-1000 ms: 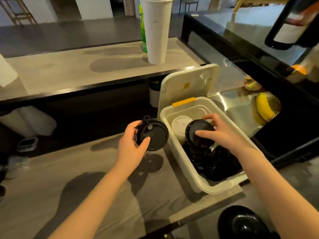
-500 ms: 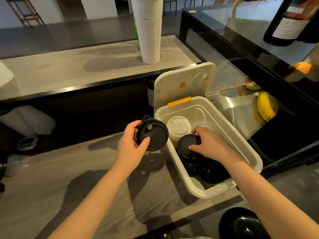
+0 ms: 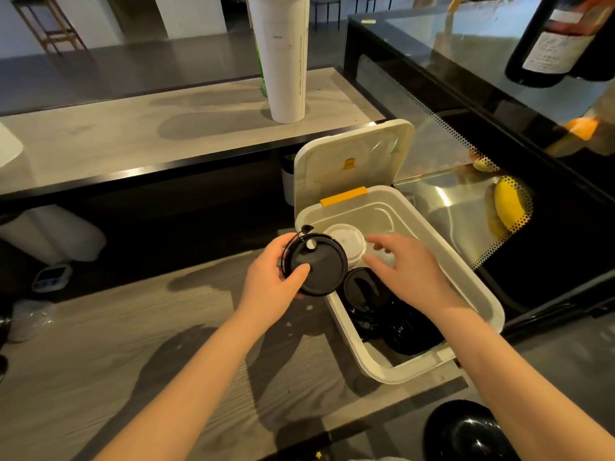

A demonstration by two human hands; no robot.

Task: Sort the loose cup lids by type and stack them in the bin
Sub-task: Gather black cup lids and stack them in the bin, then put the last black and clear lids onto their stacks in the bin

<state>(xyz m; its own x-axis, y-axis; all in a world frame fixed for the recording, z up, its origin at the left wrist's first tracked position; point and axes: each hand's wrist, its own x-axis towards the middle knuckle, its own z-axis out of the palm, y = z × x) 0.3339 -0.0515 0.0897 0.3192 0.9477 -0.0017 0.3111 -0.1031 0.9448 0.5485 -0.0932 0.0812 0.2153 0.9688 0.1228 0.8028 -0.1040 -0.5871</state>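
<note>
While the left hand grips a black cup lid by its rim just off the left wall of the white bin, thumb pressed on the lid's top, the right hand hovers over the bin's far half. Its fingers are spread apart and nothing shows in them, though they are blurred.

Inside the bin, a stack of white lids sits in the far left corner. A stack of black lids stands just nearer along the same wall. More loose black lids fill the near end. A clear lid lies under the right hand's fingertips; whether they touch it cannot be told.

At the bin's far end its hinged cover stands open and upright, with an orange latch on the far rim. The bin rests on a grey wood-grain counter. Beyond the bin, a tall stack of white paper cups stands on a higher ledge. To the bin's right, a banana lies behind glass.
</note>
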